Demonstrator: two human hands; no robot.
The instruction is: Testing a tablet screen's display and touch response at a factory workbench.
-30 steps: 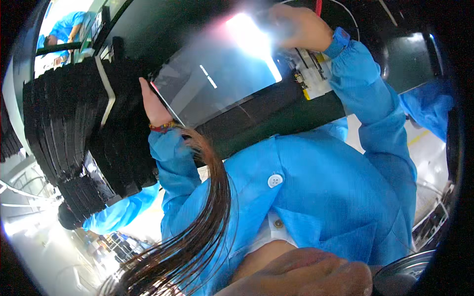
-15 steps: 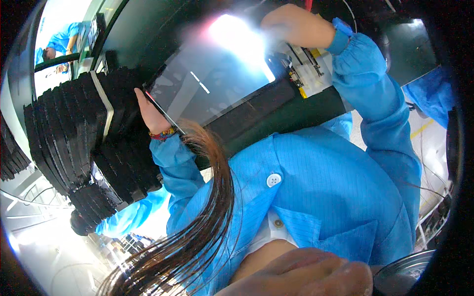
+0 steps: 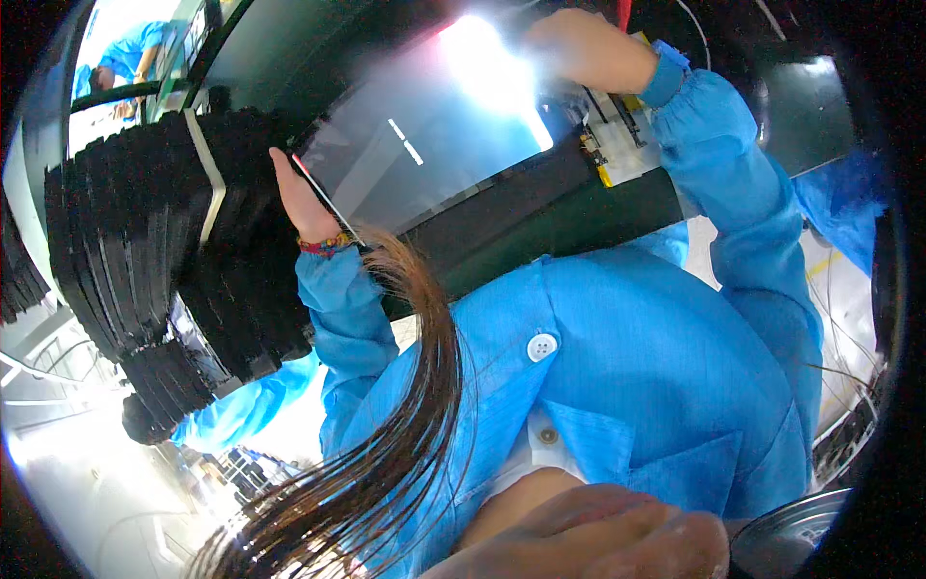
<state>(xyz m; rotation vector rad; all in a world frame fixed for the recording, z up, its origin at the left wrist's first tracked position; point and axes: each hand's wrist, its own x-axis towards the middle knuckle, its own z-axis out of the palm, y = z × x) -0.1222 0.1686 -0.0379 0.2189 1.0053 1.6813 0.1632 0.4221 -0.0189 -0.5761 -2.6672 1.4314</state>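
A large glossy flat panel [image 3: 386,183] lies tilted before me, with a bright lamp glare across its upper right part and a short white mark in its middle. My left hand [image 3: 305,201] is at its left edge, the thumb side upright along the rim and the other fingers hidden by the panel. Beyond the panel's upper right corner is my right hand [image 3: 586,53], bent at the wrist. Its fingers are lost in glare and shadow, so I cannot tell what they touch. Both wrists come out of blue sleeves.
A tall stack of black trays or sheets [image 3: 125,232], bound by a pale strap [image 3: 214,174], stands close by my left hand. Below my right forearm lies a pale piece with yellow and dark parts [image 3: 617,145]. A dark flat screen-like surface [image 3: 810,111] is at the right.
The view has shifted slightly, so the panel and stack sit higher in it. My left hand stays at the panel's edge; my right hand appears a little farther right.
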